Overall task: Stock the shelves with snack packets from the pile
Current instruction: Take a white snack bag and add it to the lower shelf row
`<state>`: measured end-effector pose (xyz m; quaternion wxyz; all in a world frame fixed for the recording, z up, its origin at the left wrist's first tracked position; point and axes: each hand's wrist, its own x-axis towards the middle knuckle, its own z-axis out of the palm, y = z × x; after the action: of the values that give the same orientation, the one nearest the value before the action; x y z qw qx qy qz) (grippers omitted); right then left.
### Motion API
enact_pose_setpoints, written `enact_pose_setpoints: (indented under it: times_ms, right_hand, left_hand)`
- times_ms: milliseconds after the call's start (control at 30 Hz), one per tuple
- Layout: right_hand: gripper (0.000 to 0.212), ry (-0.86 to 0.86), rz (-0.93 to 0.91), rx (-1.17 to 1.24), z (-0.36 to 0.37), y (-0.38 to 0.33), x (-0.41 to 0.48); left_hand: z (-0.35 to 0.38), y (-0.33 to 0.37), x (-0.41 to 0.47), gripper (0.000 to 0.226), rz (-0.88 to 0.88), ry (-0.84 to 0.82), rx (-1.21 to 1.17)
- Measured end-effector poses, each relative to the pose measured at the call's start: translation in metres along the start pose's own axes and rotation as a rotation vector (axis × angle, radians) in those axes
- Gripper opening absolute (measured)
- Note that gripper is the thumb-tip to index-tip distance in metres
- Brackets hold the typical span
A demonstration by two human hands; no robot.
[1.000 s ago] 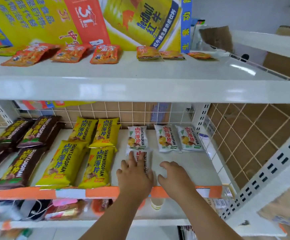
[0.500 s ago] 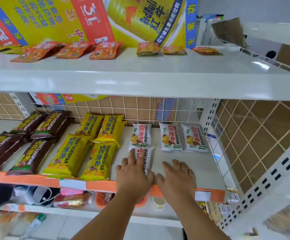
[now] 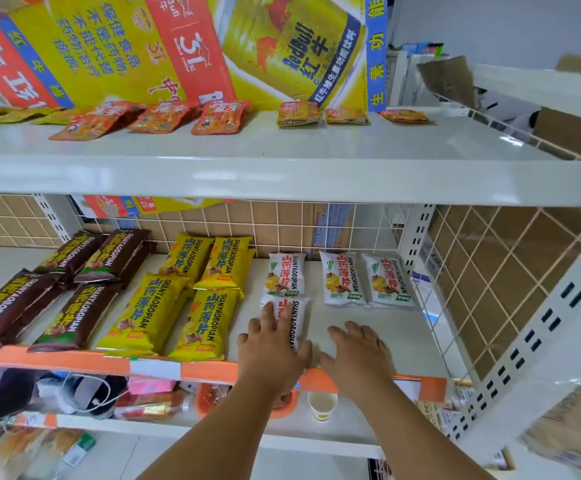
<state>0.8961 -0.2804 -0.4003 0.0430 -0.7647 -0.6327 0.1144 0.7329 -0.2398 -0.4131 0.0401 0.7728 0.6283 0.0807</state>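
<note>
Head view: left hand (image 3: 272, 344) lies flat, fingers straight, on a white packet (image 3: 298, 318); right hand (image 3: 358, 353) lies flat on the shelf (image 3: 407, 327) just beside it.

Top shelf (image 3: 351, 143): you are looking at a white board bearing three red-orange packets (image 3: 219, 117) lying flat, with three small orange packets (image 3: 297, 113) sitting in a row to their right.
Middle shelf (image 3: 403, 327): you are facing brown packets (image 3: 74, 317) lying at the left, with four yellow packets (image 3: 143, 313) lying just beside them, two behind two.
White packets (image 3: 342, 280): three are lying in a back row, and a fourth white packet (image 3: 297, 323) is touching the front of the leftmost.
Bottom shelf (image 3: 351, 431): you are seeing a paper cup (image 3: 322, 405) standing upright near an orange basket (image 3: 209, 396).
</note>
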Motion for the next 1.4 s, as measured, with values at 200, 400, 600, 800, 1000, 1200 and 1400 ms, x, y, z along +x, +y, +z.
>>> enact_pose_setpoints:
  times_ms: [200, 400, 600, 800, 1000, 1200, 1400]
  right_hand:
    - [0.063, 0.130, 0.010, 0.085, -0.016, -0.022, -0.002]
    - [0.061, 0.220, -0.079, 0.143, -0.028, -0.087, -0.010]
    - [0.066, 0.198, -0.179, 0.155, -0.035, -0.176, -0.022]
    - [0.071, 0.250, -0.327, 0.163, -0.044, -0.304, -0.045]
    - [0.061, 0.288, -0.535, 0.175, -0.064, -0.449, -0.078]
    - [0.064, 0.352, -0.768, 0.218, -0.097, -0.573, -0.111]
    - [0.059, 0.456, -0.923, 0.274, -0.145, -0.663, -0.127]
  left_hand:
    - [-0.018, -0.012, -0.007, 0.079, 0.081, 0.067, -0.010]
    - [-0.053, -0.068, -0.018, 0.079, 0.064, 0.167, -0.036]
    - [-0.098, -0.169, -0.040, 0.075, -0.014, 0.254, -0.073]
    - [-0.157, -0.296, -0.079, 0.071, -0.109, 0.389, -0.071]
    - [-0.234, -0.410, -0.132, 0.072, -0.221, 0.523, 0.011]
    - [-0.322, -0.511, -0.184, 0.074, -0.301, 0.670, 0.085]
    - [-0.412, -0.572, -0.217, 0.080, -0.396, 0.769, 0.171]
